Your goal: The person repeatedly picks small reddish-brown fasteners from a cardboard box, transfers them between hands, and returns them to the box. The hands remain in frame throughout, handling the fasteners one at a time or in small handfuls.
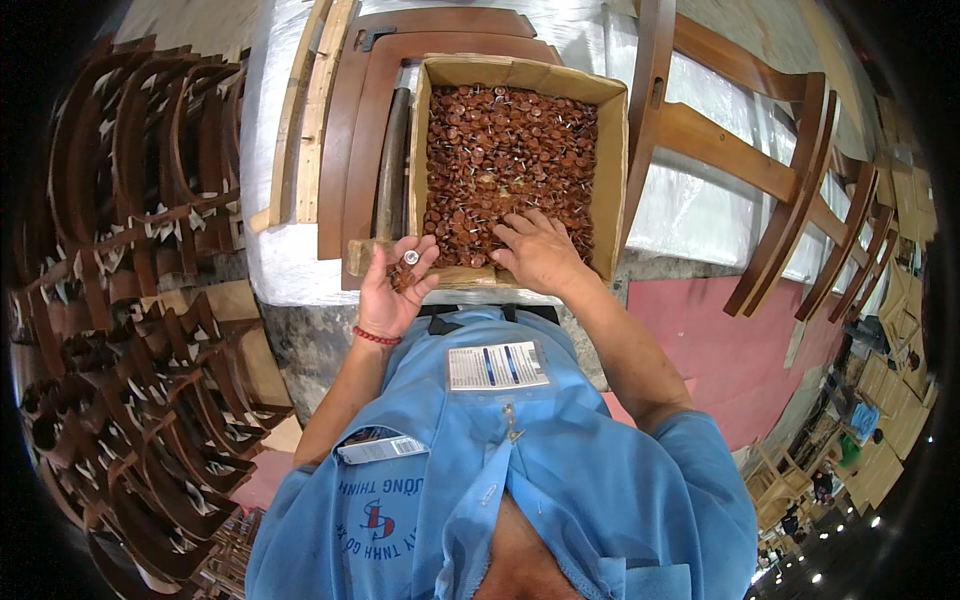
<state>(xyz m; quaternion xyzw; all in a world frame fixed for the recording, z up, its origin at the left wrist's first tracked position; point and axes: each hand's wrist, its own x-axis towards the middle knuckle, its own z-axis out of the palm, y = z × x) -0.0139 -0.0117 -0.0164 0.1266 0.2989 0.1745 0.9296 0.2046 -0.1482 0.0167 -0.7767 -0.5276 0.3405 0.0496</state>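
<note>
A cardboard box (616, 140) full of small round brown caps with metal pins (505, 150) sits on the bench in front of me. My right hand (538, 250) lies palm down inside the box at its near edge, fingers spread among the caps. My left hand (395, 285) is cupped palm up just left of the box's near corner, holding several brown caps, with one silvery disc between its fingertips. A red bead bracelet (376, 337) circles that wrist.
Curved brown wooden chair parts (355, 130) and a dark bar (392, 160) lie left of the box on white wrap. A wooden chair frame (770, 170) stands at the right. Stacks of curved wooden pieces (130, 300) fill the left side.
</note>
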